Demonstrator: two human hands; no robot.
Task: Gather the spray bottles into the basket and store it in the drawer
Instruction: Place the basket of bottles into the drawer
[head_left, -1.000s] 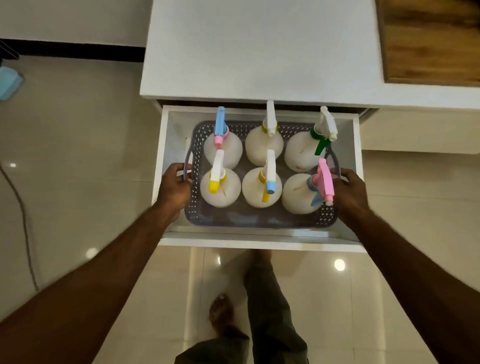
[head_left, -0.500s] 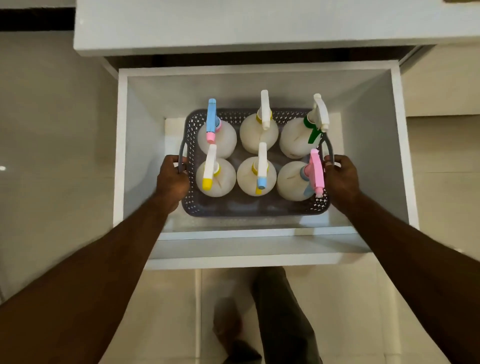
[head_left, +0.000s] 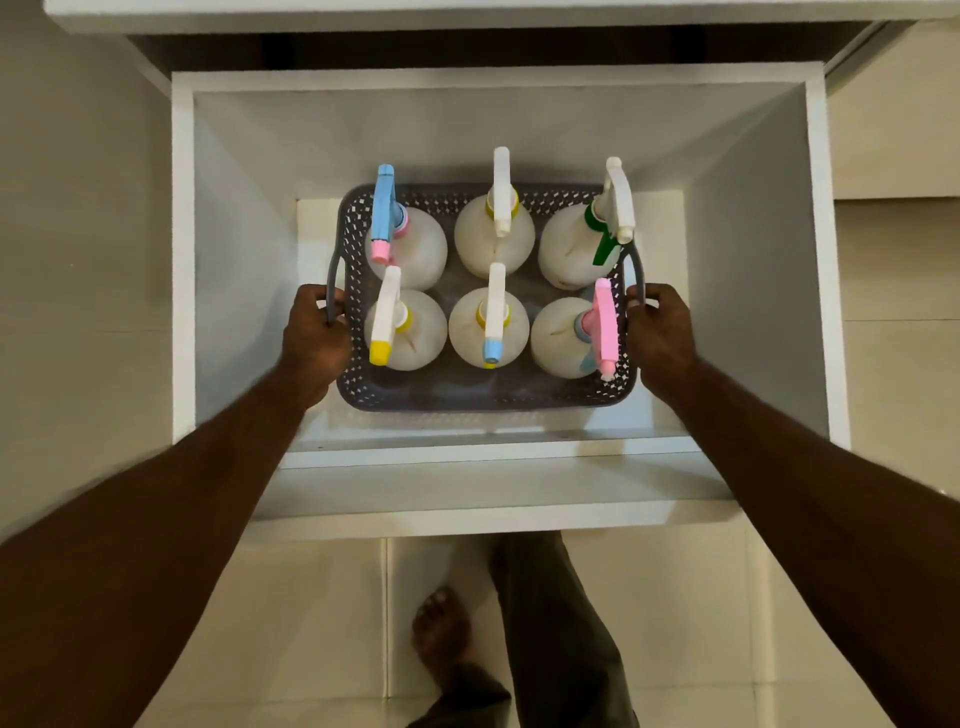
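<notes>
Down by the floor, a bare foot stands under the open drawer. Left hand closed around the left handle, right hand closed around the right one, and the basket sits low inside the drawer. Whether it touches bottom is unclear. 6 spray bottles stand upright in 2 rows of 3. Loaded like this it likely feels heavy, the plastic a bit flexible, so both handles look the right grip.

Dim, soft light; slight wide-angle edge distortion
</notes>
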